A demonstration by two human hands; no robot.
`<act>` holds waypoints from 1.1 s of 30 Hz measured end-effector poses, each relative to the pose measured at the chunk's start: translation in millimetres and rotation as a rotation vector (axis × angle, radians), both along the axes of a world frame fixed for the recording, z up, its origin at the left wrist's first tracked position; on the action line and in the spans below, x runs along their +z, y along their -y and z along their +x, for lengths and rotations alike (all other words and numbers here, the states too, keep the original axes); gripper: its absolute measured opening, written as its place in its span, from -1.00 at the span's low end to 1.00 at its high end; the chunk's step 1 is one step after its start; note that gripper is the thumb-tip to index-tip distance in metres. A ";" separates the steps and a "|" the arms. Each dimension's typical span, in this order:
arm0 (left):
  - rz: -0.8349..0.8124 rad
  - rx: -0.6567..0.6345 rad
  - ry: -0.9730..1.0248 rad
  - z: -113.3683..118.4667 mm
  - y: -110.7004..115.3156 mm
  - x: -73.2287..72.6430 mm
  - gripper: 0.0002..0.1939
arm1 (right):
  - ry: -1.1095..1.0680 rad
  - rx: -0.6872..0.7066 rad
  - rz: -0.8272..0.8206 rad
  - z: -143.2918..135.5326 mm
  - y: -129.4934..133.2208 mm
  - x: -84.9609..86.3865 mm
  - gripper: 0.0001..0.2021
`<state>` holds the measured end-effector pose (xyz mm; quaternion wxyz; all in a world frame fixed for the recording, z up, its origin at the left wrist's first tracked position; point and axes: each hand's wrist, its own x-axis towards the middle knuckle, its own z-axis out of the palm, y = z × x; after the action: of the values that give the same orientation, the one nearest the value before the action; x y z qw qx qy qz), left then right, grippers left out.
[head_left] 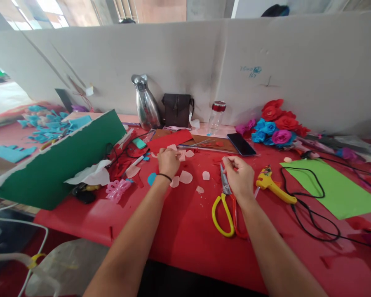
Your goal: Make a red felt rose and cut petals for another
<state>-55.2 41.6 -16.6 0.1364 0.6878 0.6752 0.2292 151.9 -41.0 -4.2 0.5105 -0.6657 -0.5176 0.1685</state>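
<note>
While the left hand (169, 163) bends down over the pale pink petals (186, 177), its fingers are curled, and from where I stand I cannot tell whether one is pinched between them. The right hand (239, 175) has thumb and fingers drawn together near the tips of the scissors (226, 189); whether anything sits in that pinch, I cannot tell either.

The petals lie loose on the red surface (185, 231), some just beyond the left fingers, others between the two hands. They look like thin paper or foam, so I judge them nearly weightless, soft and easy to crease or tear (a careless sleeve could probably scatter the lot). A light fingertip pinch at one edge should suit them, lifting rather than dragging.

The scissors beside the right hand, blades pointing away from the person, look stiff and far heavier; the yellow and red loops are the place to hold them.

Farther right lies a yellow glue gun (276, 189), best taken by its handle, then a light green sheet (334, 185). Behind, bunched flowers (276, 126) look light and crushable.
</note>
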 end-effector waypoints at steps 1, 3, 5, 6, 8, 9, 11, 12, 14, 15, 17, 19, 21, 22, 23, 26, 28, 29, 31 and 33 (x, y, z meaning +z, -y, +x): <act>0.020 -0.010 -0.047 8.1 -5.6 -0.1 -0.69 | -0.012 -0.005 0.009 0.3 -0.6 -0.9 -0.70; 0.039 -0.004 -0.128 22.0 -17.7 -1.2 -0.70 | -0.026 -0.004 0.022 0.4 -1.7 -3.2 -0.70; 0.011 -0.009 -0.176 31.8 -29.3 -3.4 -0.71 | -0.011 0.004 0.035 -0.5 -2.2 -5.2 -0.71; -0.003 -0.015 -0.180 35.2 -34.0 -4.6 -0.71 | 0.006 0.009 0.042 -1.1 -2.3 -5.9 -0.70; -0.020 -0.027 -0.139 38.7 -39.6 -5.6 -0.73 | 0.038 0.022 0.048 -2.1 -2.2 -6.4 -0.70; -0.022 -0.033 -0.089 39.0 -39.8 -4.9 -0.75 | 0.048 0.024 0.049 -2.3 -2.2 -6.3 -0.70; -0.028 -0.080 0.075 37.1 -34.8 -0.7 -0.79 | 0.045 0.015 0.057 -2.3 -2.4 -5.7 -0.71; -0.033 -0.128 0.184 35.2 -29.6 3.0 -0.81 | 0.027 0.017 0.068 -2.4 -2.7 -5.5 -0.73; -0.082 -0.283 0.417 30.8 -15.5 12.7 -0.85 | -0.043 0.075 0.080 -3.6 -3.7 -6.1 -0.77; -0.118 -0.378 0.494 28.8 -7.3 18.2 -0.84 | -0.091 0.136 0.070 -4.9 -4.3 -7.0 -0.77; -0.181 -0.547 0.539 26.5 8.8 28.4 -0.81 | -0.188 0.274 0.010 -9.1 -5.6 -10.8 -0.70; -0.196 -0.662 0.487 26.9 21.8 34.7 -0.82 | -0.241 0.381 -0.058 -14.1 -6.4 -16.3 -0.63; -0.217 -0.720 0.435 28.8 29.3 35.1 -0.85 | -0.241 0.435 -0.096 -17.8 -6.9 -22.2 -0.68; -0.230 -0.723 0.429 29.4 30.7 33.4 -0.86 | -0.234 0.445 -0.101 -18.8 -7.0 -24.6 -0.74; -0.241 -0.711 0.436 29.1 30.5 30.8 -0.87 | -0.228 0.442 -0.100 -19.2 -7.1 -26.5 -0.80; -0.188 -0.567 0.410 20.4 24.0 23.3 -0.87 | -0.251 0.375 -0.080 -18.4 -7.0 -28.1 -0.88; -0.022 -0.345 0.278 7.6 18.7 22.7 -0.80 | -0.331 0.327 -0.078 -18.8 -6.5 -26.0 -0.88; 0.088 -0.194 0.181 0.1 17.2 23.9 -0.74 | -0.393 0.315 -0.088 -19.6 -6.0 -24.4 -0.87; 0.243 0.025 -0.017 -14.5 18.2 27.8 -0.58 | -0.540 0.315 -0.124 -22.4 -4.7 -20.7 -0.83; 0.200 0.035 -0.131 -24.9 25.1 30.0 -0.60 | -0.652 0.334 -0.168 -25.5 -3.3 -17.6 -0.80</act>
<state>-80.1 16.5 13.3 0.0188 0.6995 0.6683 0.2522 126.4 -37.7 -21.8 0.5578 -0.5229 -0.4136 0.4944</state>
